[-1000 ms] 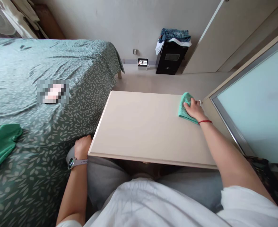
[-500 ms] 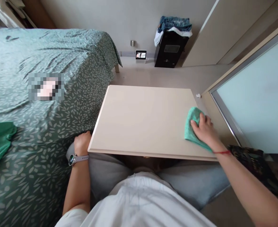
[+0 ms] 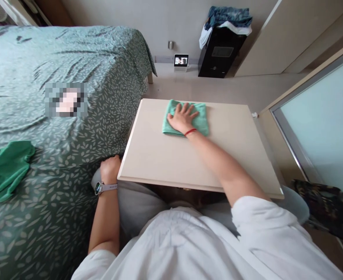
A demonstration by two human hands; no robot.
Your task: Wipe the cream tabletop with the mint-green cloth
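Note:
My right hand [image 3: 182, 118] lies flat with fingers spread on a folded light green cloth [image 3: 201, 120], pressing it to the top of a small cream table [image 3: 148, 155]. The cloth is near the table's far edge, left of its middle. A red string circles my right wrist. My left hand [image 3: 109, 169] is curled into a fist and rests on my left knee, beside the table's near left corner. Its palm side is hidden. A watch [image 3: 99, 188] with a pale strap is on that wrist.
To the left is a bed with a green leaf-patterned sheet [image 3: 107, 89], bearing a darker green cloth [image 3: 9, 169] and a blurred-out object [image 3: 68, 101]. Beyond the table are a small screen [image 3: 181, 61] and a black cabinet [image 3: 219, 54] with clothes [image 3: 230, 16] on top. A frosted panel [image 3: 329, 112] stands right.
My right hand and the light green cloth have swept from the table's right edge to the far left part of its top. The left hand stays on the knee. My view has shifted slightly.

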